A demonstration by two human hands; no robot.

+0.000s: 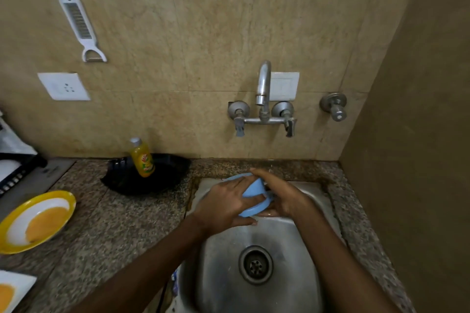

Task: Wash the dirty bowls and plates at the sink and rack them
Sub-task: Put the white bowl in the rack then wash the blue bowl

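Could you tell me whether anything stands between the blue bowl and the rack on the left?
The left hand and right hand hold the bowl over the sink. Toward the rack, a tray with a bottle standing in it and a plate lie on the counter; lifted above them, the bowl should probably pass.

Home kitchen, small. A steel sink (292, 274) is sitting sunk into a speckled stone counter (122, 223); a tap (264, 84) is sticking out of the tan tiled wall (178, 33) above it. A grater (77, 18) is hanging beside a socket (63, 86). A soap bottle (142, 160) is standing in a black tray (162, 180), and a smeared yellow plate (72, 202) is lying near a black rack (15, 178).
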